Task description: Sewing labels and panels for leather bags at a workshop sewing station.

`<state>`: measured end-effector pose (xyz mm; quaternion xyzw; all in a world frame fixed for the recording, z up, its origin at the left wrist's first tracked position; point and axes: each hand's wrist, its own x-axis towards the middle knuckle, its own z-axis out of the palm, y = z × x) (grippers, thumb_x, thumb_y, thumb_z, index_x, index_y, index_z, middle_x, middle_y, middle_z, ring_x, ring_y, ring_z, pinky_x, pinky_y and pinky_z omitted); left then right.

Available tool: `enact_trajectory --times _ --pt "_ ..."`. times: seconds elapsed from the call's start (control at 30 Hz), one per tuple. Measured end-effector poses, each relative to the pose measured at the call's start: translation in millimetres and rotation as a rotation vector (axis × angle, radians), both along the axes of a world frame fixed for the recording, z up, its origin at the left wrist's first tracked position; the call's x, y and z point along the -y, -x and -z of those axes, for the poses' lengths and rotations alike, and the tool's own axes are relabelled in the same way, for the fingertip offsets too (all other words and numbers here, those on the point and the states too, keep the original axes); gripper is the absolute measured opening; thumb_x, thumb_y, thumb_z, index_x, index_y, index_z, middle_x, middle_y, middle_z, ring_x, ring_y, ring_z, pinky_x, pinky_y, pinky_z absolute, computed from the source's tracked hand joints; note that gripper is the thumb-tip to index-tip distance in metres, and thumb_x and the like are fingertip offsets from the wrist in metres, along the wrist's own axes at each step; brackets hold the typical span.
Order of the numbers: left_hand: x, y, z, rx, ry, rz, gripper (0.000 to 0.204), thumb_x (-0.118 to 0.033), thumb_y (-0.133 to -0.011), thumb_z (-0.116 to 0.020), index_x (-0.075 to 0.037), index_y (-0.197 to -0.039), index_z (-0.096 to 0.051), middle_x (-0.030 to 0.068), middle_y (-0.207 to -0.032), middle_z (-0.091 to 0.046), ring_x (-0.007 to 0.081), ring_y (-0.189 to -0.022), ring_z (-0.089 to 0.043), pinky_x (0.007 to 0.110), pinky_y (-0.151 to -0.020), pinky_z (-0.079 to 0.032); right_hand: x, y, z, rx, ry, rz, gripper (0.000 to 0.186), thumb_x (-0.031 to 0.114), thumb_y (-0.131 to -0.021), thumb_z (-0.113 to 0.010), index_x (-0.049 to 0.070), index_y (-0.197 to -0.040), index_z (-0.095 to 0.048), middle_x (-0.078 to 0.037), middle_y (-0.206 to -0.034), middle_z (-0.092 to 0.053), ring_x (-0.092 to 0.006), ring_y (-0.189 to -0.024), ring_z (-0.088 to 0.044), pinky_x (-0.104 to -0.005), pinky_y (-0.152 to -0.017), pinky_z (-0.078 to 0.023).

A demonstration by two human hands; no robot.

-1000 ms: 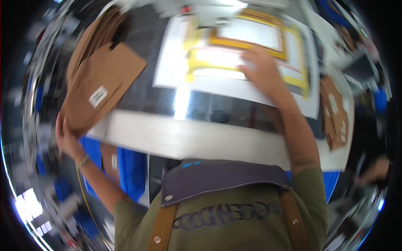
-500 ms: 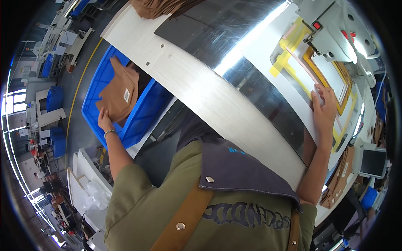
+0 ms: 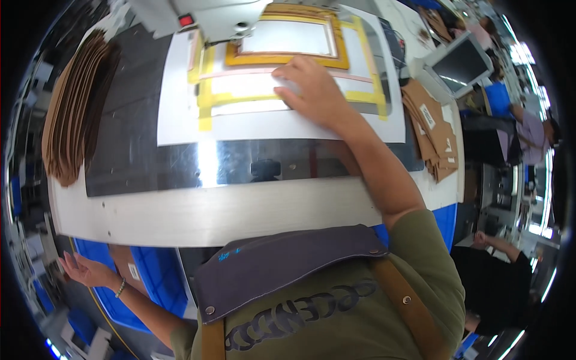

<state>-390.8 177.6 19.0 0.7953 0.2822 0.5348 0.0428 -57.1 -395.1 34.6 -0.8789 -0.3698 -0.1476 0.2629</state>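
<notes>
In the head view, here's the right hand [image 3: 312,93] out over the work, knuckles up beside the near bar of a yellow frame [image 3: 340,51], fingers bent, thumb and forefinger parted; it grips nothing that I can see, and whether the fingertips press down I can't tell. Below it, a white sheet [image 3: 180,120] carries strips of yellow tape [image 3: 206,114] and a pink strip [image 3: 240,73] running just near of the frame. The sheet lies on a dark shiny plate [image 3: 129,150] set on the pale table [image 3: 180,216]. Over at the far side, a white machine head [image 3: 222,21] with a red switch [image 3: 186,20] looms next to the frame's left end. Now to the near left: the left hand [image 3: 91,271], bracelet [image 3: 120,288] at the wrist, is spread wide and empty, palm turned up, by a blue bin [image 3: 156,282] with a labelled brown piece [image 3: 123,255] showing inside. On the table's left stands a thick row of brown pieces [image 3: 75,114]; on the right, more labelled brown pieces [image 3: 429,129] lie overlapping near a grey-framed screen [image 3: 459,63]. Off right, a co-worker in black [image 3: 495,288] is there too.
</notes>
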Motion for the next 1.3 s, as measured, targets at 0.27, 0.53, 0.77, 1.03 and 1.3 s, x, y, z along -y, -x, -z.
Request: enact_trajectory --times 0.27,0.53,0.77,1.03,1.3 --pt "229.6 -228.3 -48.1 -0.5 0.231 1.349 0.032 -0.004 -0.099 -0.067 0.003 -0.131 -0.067 0.0168 -0.127 -0.071 0.0275 -0.116 -0.066 0.037 -0.095 -0.052 -4.4 -1.5 28.6 0.008 -0.124 -0.056 0.027 0.022 -0.082 -0.079 0.003 -0.099 -0.068 -0.018 -0.109 -0.064 -0.0382 -0.11 -0.061 -0.0509 -0.095 -0.05" --pt "321.7 -309.1 -23.2 -0.643 -0.029 1.47 0.037 0.004 -0.082 -0.079 0.0 -0.116 -0.065 0.0124 -0.106 -0.054 0.0296 -0.1 -0.058 0.038 -0.087 -0.048 -4.8 6.5 21.4 0.101 -0.096 -0.004 0.029 0.025 -0.081 -0.081 0.006 -0.101 -0.071 -0.017 -0.115 -0.063 -0.0365 -0.115 -0.06 -0.0506 -0.095 -0.049" --pt "311.9 -314.8 -0.7 -0.675 0.335 1.536 0.029 0.006 -0.089 -0.076 0.001 -0.115 -0.063 0.0095 -0.108 -0.053 0.0209 -0.099 -0.057 0.033 -0.084 -0.047 -0.6 0.2 27.6 0.169 -0.147 0.008 0.027 0.027 -0.077 -0.084 0.006 -0.091 -0.073 -0.015 -0.104 -0.063 -0.0354 -0.107 -0.062 -0.0481 -0.088 -0.05" --pt "324.1 -296.1 -24.6 -0.724 0.387 1.334 0.022 -0.01 -0.099 -0.075 0.007 -0.113 -0.074 0.0202 -0.108 -0.073 0.0279 -0.094 -0.068 0.042 -0.087 -0.055 -7.9 -8.4 44.0 0.162 -0.137 -0.036 0.026 0.027 -0.08 -0.083 0.007 -0.091 -0.071 -0.013 -0.105 -0.062 -0.0334 -0.109 -0.06 -0.049 -0.09 -0.047" --pt "327.8 -292.9 -30.1 -0.736 0.612 1.38 0.019 -0.011 -0.1 -0.075 0.007 -0.107 -0.074 0.0163 -0.086 -0.072 0.0265 -0.077 -0.064 0.042 -0.074 -0.053 -11.0 -1.8 22.1 0.188 -0.208 0.017 0.026 0.029 -0.085 -0.083 0.008 -0.097 -0.072 -0.007 -0.101 -0.064 -0.0306 -0.105 -0.061 -0.0459 -0.088 -0.046"
